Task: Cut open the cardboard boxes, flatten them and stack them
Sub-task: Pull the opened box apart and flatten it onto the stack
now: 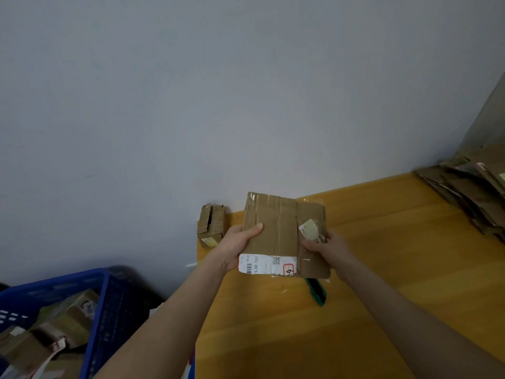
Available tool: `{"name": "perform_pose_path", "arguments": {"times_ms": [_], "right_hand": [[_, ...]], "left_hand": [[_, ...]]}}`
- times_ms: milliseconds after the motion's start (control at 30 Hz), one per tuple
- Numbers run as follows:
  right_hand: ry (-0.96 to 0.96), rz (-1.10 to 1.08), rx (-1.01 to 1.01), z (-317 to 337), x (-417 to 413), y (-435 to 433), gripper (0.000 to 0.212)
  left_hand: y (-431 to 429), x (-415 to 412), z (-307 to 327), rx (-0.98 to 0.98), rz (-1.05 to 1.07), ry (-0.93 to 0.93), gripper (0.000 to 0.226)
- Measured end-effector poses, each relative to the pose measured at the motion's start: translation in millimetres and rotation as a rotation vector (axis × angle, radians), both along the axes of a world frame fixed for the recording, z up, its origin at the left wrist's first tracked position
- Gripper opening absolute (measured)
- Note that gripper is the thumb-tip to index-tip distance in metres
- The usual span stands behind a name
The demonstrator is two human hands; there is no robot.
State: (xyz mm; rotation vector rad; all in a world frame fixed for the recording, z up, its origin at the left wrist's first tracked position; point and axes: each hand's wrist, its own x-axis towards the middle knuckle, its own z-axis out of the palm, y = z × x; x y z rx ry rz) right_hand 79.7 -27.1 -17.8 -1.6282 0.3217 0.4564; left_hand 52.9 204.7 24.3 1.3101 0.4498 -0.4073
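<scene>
Left hand (236, 248) and right hand (326, 246) grip the flattened brown cardboard box (273, 231) above the tabletop's (382, 283) far-left corner. The flattened cardboard pile (464, 195) waits at the far-right corner. The small brown box (211, 225) and the blue plastic crate's (98, 305) load likely remain.

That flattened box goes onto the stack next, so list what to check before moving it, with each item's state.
1. The flattened box is pressed flat: ok.
2. Grip: the left hand holds its left edge and the right hand its right edge: ok.
3. The label peels up by the right thumb: not ok.
4. The green cutter lies on the table, out of both hands: ok. Blade retracted: cannot tell.
5. The stack has a level top: cannot tell, since it runs out of frame.
</scene>
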Motion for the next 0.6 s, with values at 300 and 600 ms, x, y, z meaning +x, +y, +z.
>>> {"name": "perform_pose_path", "arguments": {"times_ms": [300,600], "right_hand": [[-0.060,0.018,-0.058,-15,-5,17,0.044],[-0.073,0.287,-0.661,-80,-13,56,0.072]], "left_hand": [[12,-6,-29,0.093,0.258,-0.056,0.037],[17,-18,-96,0.600,0.311,0.013,0.051]]}}
